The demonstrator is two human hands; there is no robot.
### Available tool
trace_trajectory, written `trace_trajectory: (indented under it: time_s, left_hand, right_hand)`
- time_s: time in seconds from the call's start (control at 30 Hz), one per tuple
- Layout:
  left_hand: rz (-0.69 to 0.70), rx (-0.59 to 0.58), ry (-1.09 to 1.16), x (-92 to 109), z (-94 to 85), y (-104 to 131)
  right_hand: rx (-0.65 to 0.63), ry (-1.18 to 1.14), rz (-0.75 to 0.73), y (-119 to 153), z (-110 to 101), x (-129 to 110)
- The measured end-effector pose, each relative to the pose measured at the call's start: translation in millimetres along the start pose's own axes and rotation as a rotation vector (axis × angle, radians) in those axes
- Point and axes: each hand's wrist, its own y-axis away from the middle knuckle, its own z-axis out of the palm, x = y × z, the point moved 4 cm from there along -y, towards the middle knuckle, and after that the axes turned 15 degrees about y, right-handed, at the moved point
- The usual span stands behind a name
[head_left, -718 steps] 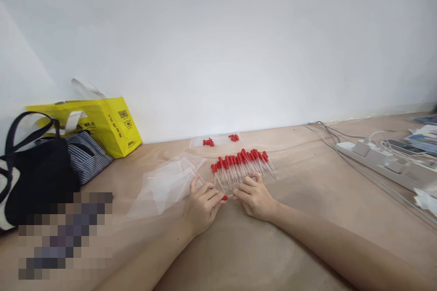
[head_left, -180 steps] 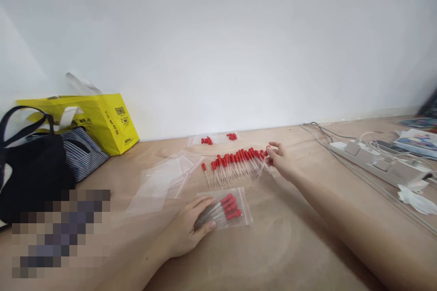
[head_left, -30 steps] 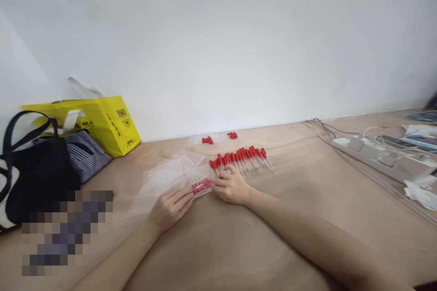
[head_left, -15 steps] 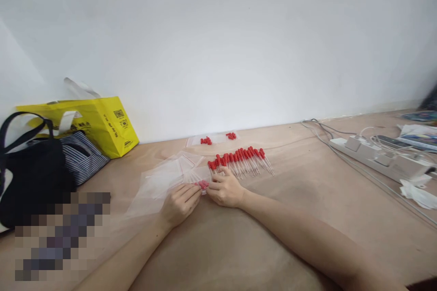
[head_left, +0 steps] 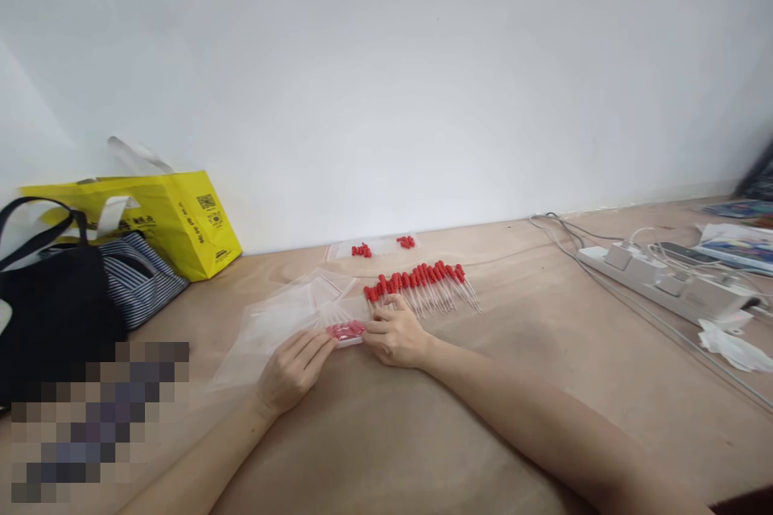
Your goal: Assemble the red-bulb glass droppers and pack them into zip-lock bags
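I remotely viewed the surface [head_left: 561, 410], with a yellow bag [head_left: 187, 225] at far left and a row of droppers [head_left: 423, 278] near centre. My left hand [head_left: 294, 366] and right hand [head_left: 398, 335], fingers nearly closed, pinched opposite ends of a clear bag [head_left: 350, 343] near the row. Red bulbs [head_left: 348, 330] showed through it.

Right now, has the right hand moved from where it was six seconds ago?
Yes. The right hand moved left, away from the power strip, from the right end of the red-topped dropper row to near its left end.
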Motion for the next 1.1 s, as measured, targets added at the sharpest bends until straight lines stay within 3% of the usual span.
trace_trajectory:
  time_s: [0.17,0.4,0.53,0.9,1.1]
  left_hand:
    - [-0.056,0.006,-0.019,-3.1,0.8,0.7]
    - [0.029,0.036,-0.055,2.1,3.7,-5.4]
    - [0.007,-0.008,-0.032,1.3,2.0,-3.2]
    - [-0.118,-0.024,-0.031,-5.1,-1.7,3.7]
    - [-0.126,-0.018,0.06,-16.3,3.2,12.0]
  right_hand:
    - [0.088,0.001,0.047,0.0,-3.3,0.9]
    - [0.167,0.043,0.064,-11.2,-1.6,-10.7]
    - [0.183,0.04,0.042,-14.6,0.7,-16.0]
    - [0.153,0.061,0.148,-10.7,0.9,-8.6]
    - [0.041,0.026,0.211,2.8,-4.0,2.2]
